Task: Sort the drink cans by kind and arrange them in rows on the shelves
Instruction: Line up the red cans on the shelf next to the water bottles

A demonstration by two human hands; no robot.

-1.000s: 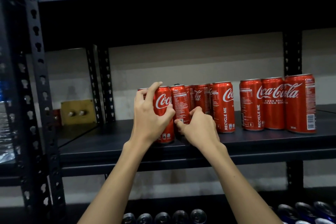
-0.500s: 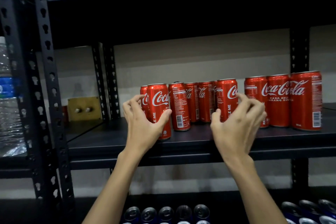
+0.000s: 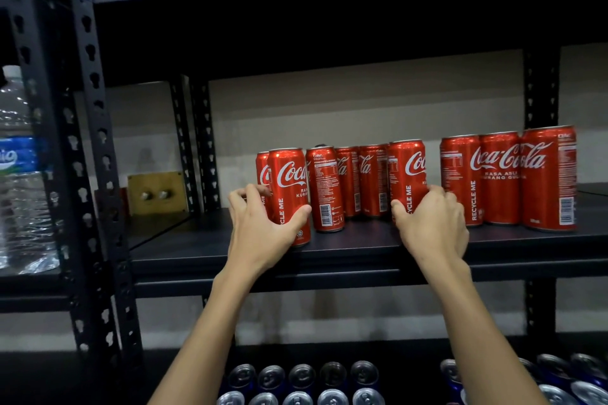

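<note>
- Red cans, middle shelf point(image 3: 362, 250), centre to right of frame: all upright, all marked "Coca-Cola" in white script; readable side text "RECYCLE ME", "RASA ASLI", "KURANG GULA".
- Left front can point(image 3: 289, 194): stands near the shelf's front edge, a further red can just behind it; the left hand point(image 3: 263, 227) is wrapped round its lower half, thumb on the right side, fingers on the left.
- Barcode can point(image 3: 327, 189): just right of the held can, label panel and barcode facing out, touched by no hand.
- Centre-right can point(image 3: 406, 181): the right hand point(image 3: 434, 223) is curled about its base, thumb on the left, fingers on the right.
- Back cans point(image 3: 362, 179): two stand deeper on the shelf, between the barcode can and the centre-right can.
- Group of three point(image 3: 506, 179): right of frame, touching side by side, a narrow gap apart from the centre-right can.
- Change from half a second ago: the right hand, then spread open in front of the cans, now grips the centre-right can; the left hand keeps its can.
- Open room: bare shelf left of the held can, and a strip along the front edge.
- Lower shelf, bottom of frame: silver-topped cans point(image 3: 302, 385) in rows; blue-sided cans point(image 3: 566, 378) at lower right.
- Far left: large water bottle point(image 3: 19, 174), blue label, wording not readable.
</note>
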